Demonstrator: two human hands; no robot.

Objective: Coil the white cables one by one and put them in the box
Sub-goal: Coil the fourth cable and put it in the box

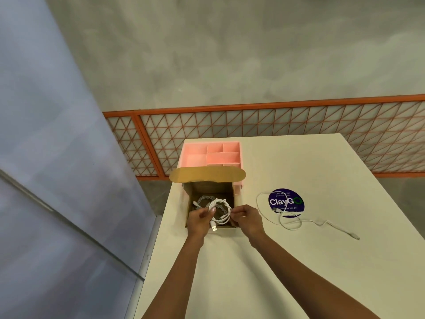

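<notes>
— Where do we have the cable?

— We hold the coiled cable point(226, 207) over the open top of the box point(211, 187), at its near side. Our left hand point(199, 221) grips the left side of the loops, fingers curled round them, and a USB plug hangs down just below that hand. Our right hand point(247, 217) pinches the right side of the same coil between thumb and fingertips.

— And the box itself?

— We see it standing near the left edge of the table point(299, 261), towards the far left corner, with its brown flap point(207, 177) folded back, away from us. Inside, at the bottom, we make out another white bundle point(201, 199) already lying there. Behind the box, in the far left corner, sits a pink tray point(211, 155) with several compartments.

— Anything else on the table?

— To the right of the box we see a loose cable point(289, 228) lying uncoiled. It curves across a round purple sticker point(286, 202) that reads "ClayGo", makes a small loop on the near side of the sticker, and trails off towards the right edge, where its plug rests flat on the table.
</notes>
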